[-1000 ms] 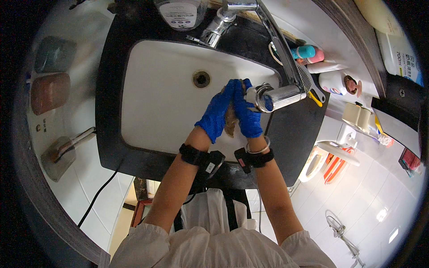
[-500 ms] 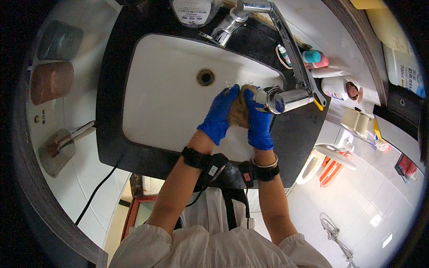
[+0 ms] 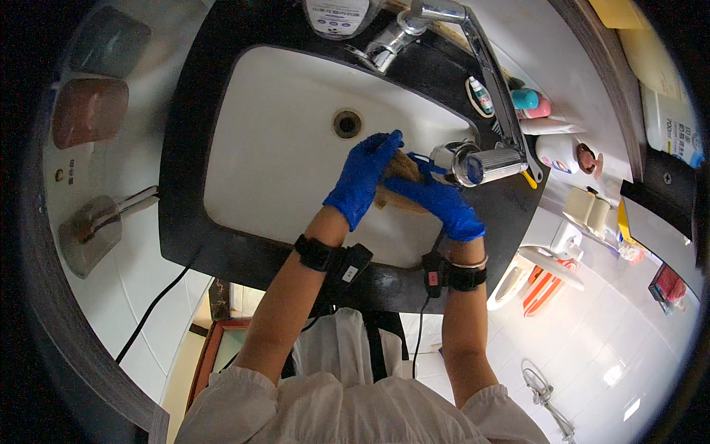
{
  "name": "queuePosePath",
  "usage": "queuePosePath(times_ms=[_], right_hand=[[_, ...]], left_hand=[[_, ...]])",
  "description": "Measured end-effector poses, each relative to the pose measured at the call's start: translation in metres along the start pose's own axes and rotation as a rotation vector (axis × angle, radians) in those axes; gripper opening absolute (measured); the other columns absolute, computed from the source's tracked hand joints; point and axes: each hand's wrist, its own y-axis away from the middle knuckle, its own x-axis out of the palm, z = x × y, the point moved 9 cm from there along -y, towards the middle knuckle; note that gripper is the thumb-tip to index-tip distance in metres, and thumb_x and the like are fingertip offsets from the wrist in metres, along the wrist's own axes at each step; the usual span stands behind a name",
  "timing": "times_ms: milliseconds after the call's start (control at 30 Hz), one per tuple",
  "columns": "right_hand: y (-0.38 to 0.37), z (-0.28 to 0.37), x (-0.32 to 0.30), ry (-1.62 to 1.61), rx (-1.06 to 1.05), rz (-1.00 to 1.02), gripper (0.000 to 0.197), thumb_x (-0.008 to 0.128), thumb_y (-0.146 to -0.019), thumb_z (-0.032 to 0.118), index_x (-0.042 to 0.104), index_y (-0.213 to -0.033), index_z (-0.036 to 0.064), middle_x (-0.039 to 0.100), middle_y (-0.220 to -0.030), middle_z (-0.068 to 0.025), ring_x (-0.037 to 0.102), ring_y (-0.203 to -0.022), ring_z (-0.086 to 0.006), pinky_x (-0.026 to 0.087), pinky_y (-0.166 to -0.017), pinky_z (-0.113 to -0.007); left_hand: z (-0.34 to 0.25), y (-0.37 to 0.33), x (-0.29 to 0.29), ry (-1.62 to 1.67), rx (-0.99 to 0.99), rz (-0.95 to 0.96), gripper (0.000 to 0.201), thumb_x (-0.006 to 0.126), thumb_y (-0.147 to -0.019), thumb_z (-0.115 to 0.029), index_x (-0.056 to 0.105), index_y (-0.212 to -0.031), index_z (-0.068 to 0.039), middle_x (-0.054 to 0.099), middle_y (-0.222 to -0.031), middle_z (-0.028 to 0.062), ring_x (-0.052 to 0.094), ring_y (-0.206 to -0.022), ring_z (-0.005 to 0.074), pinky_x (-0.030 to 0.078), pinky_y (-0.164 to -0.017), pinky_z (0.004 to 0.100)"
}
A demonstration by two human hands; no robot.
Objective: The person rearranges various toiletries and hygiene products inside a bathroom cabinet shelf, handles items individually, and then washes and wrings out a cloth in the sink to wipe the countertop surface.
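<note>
Both my hands wear blue rubber gloves and work together over the right part of a white sink. Between them is a bunched brown cloth, mostly covered by the gloves. My left hand is closed round its left side, fingers bent over the top. My right hand lies across from the right, its fingers pressed against the cloth. The chrome faucet spout hangs just above my right hand and hides part of its fingertips.
Left of the faucet base, a bottle stands on the black counter. Toiletries, including a teal-capped container, line the right edge. The drain lies beyond my hands. A cup with a brush is at far left.
My right hand has turned from upright to slanting leftward across the cloth. The cloth, earlier stretched between both hands, is now more bunched and covered. My right forearm has shifted right.
</note>
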Motion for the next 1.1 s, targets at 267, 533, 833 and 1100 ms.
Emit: queuePosePath(times_ms=[267, 533, 833, 1100], right_hand=[[0.009, -0.049, -0.032, -1.454, -0.335, 0.203, 0.030, 0.051, -0.094, 0.016, 0.049, -0.119, -0.0001, 0.056, -0.115, -0.0109, 0.056, -0.101, -0.0195, 0.046, -0.091, -0.031], [0.028, -0.069, -0.060, -0.155, -0.198, -0.457, 0.043, 0.045, -0.096, 0.031, 0.043, -0.127, 0.0006, 0.052, -0.123, -0.0113, 0.052, -0.109, -0.0204, 0.042, -0.096, -0.032], [0.013, -0.066, -0.062, -1.239, -0.131, -0.391, 0.032, 0.050, -0.093, 0.012, 0.046, -0.123, 0.0010, 0.053, -0.117, -0.0113, 0.052, -0.103, -0.0192, 0.044, -0.091, -0.030], [0.000, -0.090, -0.033, -0.005, -0.354, -0.263, 0.031, 0.051, -0.093, 0.013, 0.048, -0.122, 0.0027, 0.055, -0.114, -0.0095, 0.055, -0.098, -0.0195, 0.048, -0.083, -0.032]], left_hand=[[0.031, -0.009, 0.006, 0.010, 0.430, 0.157, 0.031, 0.049, -0.094, -0.018, 0.054, -0.121, -0.003, 0.058, -0.120, 0.0096, 0.053, -0.113, 0.0170, 0.041, -0.099, 0.0307], [-0.001, 0.004, 0.013, -0.085, 0.514, 0.271, 0.026, 0.063, -0.087, -0.027, 0.063, -0.102, -0.005, 0.064, -0.102, 0.0086, 0.058, -0.095, 0.0167, 0.046, -0.085, 0.0298], [-0.012, 0.006, -0.029, -0.188, 0.431, 0.139, 0.030, 0.055, -0.092, -0.021, 0.053, -0.116, -0.003, 0.058, -0.112, 0.0105, 0.055, -0.104, 0.0167, 0.042, -0.094, 0.0292], [-0.024, 0.002, -0.009, -0.135, 0.379, 0.171, 0.037, 0.039, -0.098, -0.020, 0.044, -0.128, 0.001, 0.048, -0.131, 0.0123, 0.045, -0.122, 0.0213, 0.032, -0.106, 0.0318]])
